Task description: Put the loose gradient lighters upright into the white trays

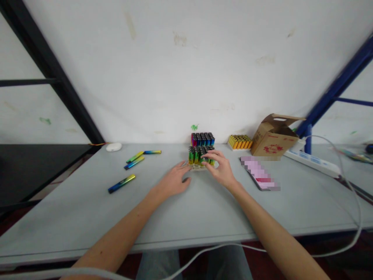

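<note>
Green and yellow cylinders with dark tops [197,155] stand in rows in a pale tray [198,168] near the middle of the table. My right hand [219,167] reaches over the tray's right side, its thumb and fingers closed around one green cylinder [205,159]. At the tray's left front corner my left hand [176,179] rests on the table, fingers spread and thumb apart, the fingertips against the tray's edge. Just behind stands a second group of cylinders, blue and magenta with dark tops [203,139].
Several loose blue-yellow cylinders [121,183] and a white case [114,147] lie left. On the right are yellow cylinders in a tray [240,142], an open cardboard box [274,139], a phone [258,173], a power strip [314,163] and a white cable [357,202].
</note>
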`<action>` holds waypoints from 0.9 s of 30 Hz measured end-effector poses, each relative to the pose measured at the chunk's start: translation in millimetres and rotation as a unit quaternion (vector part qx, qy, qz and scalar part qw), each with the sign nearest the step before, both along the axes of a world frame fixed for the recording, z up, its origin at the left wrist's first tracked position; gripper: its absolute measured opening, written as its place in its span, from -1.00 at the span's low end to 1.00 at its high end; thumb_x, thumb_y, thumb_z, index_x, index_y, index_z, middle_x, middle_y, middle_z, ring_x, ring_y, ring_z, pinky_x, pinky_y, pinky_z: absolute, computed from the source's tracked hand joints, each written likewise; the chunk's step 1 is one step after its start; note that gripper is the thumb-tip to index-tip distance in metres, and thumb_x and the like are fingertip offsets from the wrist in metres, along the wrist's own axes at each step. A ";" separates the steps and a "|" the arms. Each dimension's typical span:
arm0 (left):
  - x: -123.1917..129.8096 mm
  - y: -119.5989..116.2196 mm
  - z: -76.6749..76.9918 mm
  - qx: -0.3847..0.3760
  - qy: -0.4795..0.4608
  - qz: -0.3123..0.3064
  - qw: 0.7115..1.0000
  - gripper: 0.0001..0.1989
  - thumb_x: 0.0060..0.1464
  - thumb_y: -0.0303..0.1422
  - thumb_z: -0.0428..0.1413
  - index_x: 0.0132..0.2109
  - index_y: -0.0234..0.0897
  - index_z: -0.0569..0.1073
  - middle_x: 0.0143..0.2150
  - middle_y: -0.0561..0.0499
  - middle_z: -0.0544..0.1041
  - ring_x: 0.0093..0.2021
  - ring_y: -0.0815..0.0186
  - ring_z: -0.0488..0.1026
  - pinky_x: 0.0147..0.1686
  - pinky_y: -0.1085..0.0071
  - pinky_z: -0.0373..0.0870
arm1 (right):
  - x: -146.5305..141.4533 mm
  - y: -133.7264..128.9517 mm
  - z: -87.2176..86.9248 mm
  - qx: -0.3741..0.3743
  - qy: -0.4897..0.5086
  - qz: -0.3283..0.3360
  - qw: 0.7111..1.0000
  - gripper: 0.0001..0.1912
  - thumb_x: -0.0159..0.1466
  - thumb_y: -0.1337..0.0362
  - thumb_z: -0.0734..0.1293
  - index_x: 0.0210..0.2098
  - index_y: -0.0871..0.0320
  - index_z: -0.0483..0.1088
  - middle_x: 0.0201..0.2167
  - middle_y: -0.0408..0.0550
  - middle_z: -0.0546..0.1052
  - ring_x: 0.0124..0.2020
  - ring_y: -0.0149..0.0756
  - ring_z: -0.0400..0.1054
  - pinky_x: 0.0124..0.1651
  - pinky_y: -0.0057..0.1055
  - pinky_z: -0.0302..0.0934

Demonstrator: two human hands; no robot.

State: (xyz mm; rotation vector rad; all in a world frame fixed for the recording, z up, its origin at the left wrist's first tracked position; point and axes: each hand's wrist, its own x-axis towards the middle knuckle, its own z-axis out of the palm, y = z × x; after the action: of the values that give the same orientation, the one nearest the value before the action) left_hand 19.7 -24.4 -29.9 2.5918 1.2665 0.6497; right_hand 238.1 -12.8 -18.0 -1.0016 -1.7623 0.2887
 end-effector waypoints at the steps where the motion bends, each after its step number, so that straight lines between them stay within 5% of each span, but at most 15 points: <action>1: 0.2 -0.1 0.1 0.000 0.000 -0.002 1.000 -0.48 0.08 -0.46 0.06 0.21 -0.21 0.36 0.25 -0.06 0.40 0.34 0.10 0.17 0.30 0.06 0.20 | -0.7 0.3 -2.1 0.005 -0.012 0.005 1.000 -0.81 0.20 0.21 0.38 -0.18 0.04 0.54 -0.07 0.06 0.48 0.04 -0.12 0.35 0.16 -0.09 0.20; 9: 1.2 0.0 1.1 0.012 0.001 -0.018 1.000 -0.47 0.04 -0.49 0.05 0.18 -0.18 0.41 0.24 0.01 0.41 0.37 0.11 0.11 0.32 0.05 0.17 | -4.8 6.8 -8.8 0.093 -0.107 0.016 0.990 -0.83 0.22 0.26 0.39 -0.18 0.07 0.55 -0.04 0.06 0.51 0.15 -0.07 0.24 0.23 -0.04 0.14; 15: 1.4 0.2 2.9 -0.002 0.003 0.005 1.000 -0.58 0.05 -0.47 0.04 0.07 -0.21 0.49 0.18 -0.01 0.48 0.36 0.12 0.14 0.29 0.11 0.22 | -4.7 8.8 -6.7 0.109 -0.140 -0.052 0.983 -0.82 0.24 0.21 0.37 -0.17 0.04 0.55 0.09 0.04 0.42 0.24 0.00 0.12 0.26 0.05 0.07; 27: -0.9 0.1 5.9 -0.018 -0.020 0.020 0.999 -0.64 0.18 -0.16 0.05 0.05 -0.18 0.51 0.16 -0.09 0.48 0.33 0.09 0.20 0.26 0.09 0.24 | -6.0 12.6 -8.5 0.120 -0.151 -0.049 0.980 -0.75 0.36 0.22 0.21 -0.09 0.09 0.49 0.10 0.08 0.42 0.24 -0.04 0.13 0.26 0.04 0.07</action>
State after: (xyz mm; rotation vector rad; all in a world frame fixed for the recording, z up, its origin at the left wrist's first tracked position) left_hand 18.8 -24.3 -23.9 2.5187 1.3098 0.6760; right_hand 232.2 -0.1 -26.5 -0.9913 -1.9566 -0.1448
